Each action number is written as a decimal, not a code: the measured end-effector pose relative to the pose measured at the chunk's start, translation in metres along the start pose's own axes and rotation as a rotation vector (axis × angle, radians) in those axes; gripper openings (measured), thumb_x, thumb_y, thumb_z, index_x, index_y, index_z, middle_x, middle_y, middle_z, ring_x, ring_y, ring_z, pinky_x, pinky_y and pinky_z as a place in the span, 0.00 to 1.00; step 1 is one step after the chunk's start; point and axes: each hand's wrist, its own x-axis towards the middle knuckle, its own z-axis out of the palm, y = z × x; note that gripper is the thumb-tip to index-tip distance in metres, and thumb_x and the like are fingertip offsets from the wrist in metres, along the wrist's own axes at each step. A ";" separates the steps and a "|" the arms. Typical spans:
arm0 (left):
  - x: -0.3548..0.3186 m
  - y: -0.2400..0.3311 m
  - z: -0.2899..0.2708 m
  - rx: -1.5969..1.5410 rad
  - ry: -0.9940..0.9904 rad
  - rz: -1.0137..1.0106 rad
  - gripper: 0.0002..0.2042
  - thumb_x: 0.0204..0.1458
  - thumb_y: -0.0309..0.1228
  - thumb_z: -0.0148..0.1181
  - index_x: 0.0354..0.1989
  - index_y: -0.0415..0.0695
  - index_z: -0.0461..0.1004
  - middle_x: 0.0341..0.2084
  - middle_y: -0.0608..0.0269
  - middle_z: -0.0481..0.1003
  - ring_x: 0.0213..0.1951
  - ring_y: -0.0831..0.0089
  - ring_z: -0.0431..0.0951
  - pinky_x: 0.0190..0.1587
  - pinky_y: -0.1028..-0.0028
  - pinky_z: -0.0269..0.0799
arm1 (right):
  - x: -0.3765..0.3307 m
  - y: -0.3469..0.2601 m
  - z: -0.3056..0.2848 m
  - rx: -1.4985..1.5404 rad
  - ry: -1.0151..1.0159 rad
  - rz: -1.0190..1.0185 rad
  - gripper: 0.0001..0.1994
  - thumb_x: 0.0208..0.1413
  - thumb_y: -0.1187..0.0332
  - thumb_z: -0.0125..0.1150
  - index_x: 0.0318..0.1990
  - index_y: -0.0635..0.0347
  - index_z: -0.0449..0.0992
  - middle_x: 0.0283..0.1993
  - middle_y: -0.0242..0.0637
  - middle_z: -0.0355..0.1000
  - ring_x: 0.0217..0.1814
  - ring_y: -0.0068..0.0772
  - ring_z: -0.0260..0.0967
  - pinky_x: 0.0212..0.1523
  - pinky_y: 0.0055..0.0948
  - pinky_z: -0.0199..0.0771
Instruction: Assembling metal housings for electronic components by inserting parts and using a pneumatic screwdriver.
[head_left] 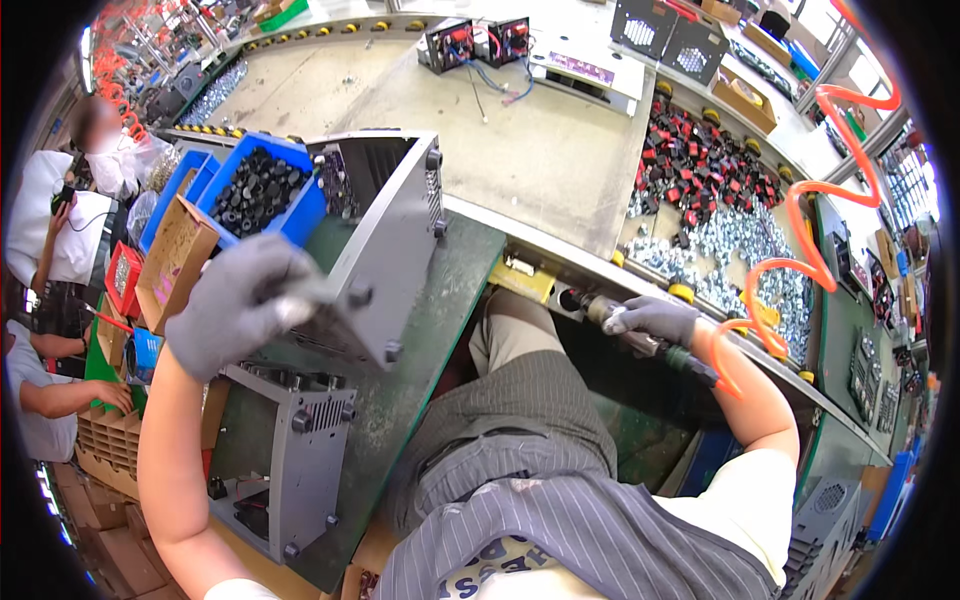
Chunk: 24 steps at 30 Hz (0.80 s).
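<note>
Factory bench, green mat (pixel 455 300) — grey-gloved left hand (pixel 240 305) clamps tilted grey sheet-metal chassis (pixel 385 240) at nine o'clock edge; looks rigid, heavy. Right hand (pixel 650 320) at three o'clock grips pneumatic screwdriver (pixel 640 335).

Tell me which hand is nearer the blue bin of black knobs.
Left. The gloved left hand grips the tilted grey metal case just below the blue bin. The right hand holds a pneumatic screwdriver far off to the right.
</note>
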 end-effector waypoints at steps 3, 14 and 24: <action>0.063 0.041 0.010 -0.293 0.296 -0.027 0.18 0.47 0.41 0.55 0.36 0.35 0.74 0.30 0.57 0.75 0.33 0.70 0.73 0.39 0.73 0.68 | 0.006 -0.004 -0.014 0.093 -0.105 -0.036 0.10 0.51 0.62 0.58 0.28 0.58 0.68 0.15 0.26 0.58 0.15 0.18 0.55 0.19 0.19 0.58; 0.235 0.035 0.042 -0.656 0.383 -0.212 0.15 0.55 0.35 0.49 0.45 0.36 0.71 0.34 0.59 0.75 0.34 0.76 0.74 0.40 0.76 0.69 | 0.044 -0.035 -0.024 -0.841 0.829 -0.745 0.22 0.50 0.58 0.56 0.50 0.60 0.67 0.26 0.46 0.70 0.30 0.42 0.70 0.36 0.37 0.70; 0.008 0.036 -0.025 0.124 0.256 -0.374 0.25 0.48 0.39 0.53 0.53 0.37 0.65 0.50 0.52 0.67 0.54 0.64 0.65 0.56 0.70 0.58 | 0.094 -0.108 -0.080 -0.128 0.593 -0.556 0.11 0.55 0.68 0.47 0.43 0.60 0.71 0.20 0.35 0.69 0.15 0.28 0.66 0.15 0.27 0.64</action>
